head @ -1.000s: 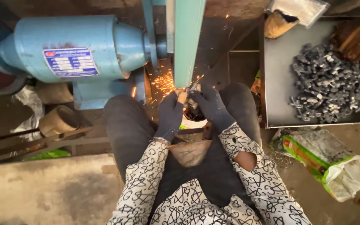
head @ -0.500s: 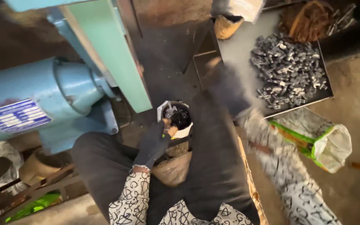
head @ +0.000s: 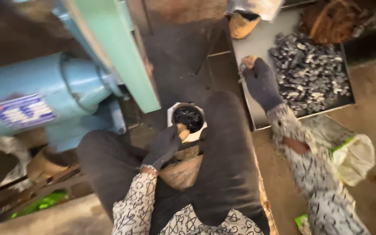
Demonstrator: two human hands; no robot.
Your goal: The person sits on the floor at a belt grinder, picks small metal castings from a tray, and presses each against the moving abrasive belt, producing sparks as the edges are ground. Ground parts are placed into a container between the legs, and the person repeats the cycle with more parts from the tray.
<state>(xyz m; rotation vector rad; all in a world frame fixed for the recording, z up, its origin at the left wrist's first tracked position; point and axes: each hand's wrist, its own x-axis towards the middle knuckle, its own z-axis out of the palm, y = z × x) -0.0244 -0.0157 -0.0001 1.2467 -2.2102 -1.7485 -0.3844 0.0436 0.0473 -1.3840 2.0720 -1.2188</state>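
Between the knees: a small white cup with dark small pieces inside it.
Tray: a grey metal tray at the right, it holds a heap of small dark metal pieces on its right half.
Beyond the tray: a brown basket at its far corner and a tan pouch near its far left edge.
Machine: a blue motor at the left, with a green guard that stands slanted over the cup.
Floor: a green and white bag lies beside the right sleeve.
Left hand: dark glove, it rests at the near rim of the cup, grip closed on a small tan piece.
Right hand: dark glove, arm stretched out over the tray, just beside the heap; fingers curled, something tan at the fingertips, but I cannot tell if the grip is closed on it.
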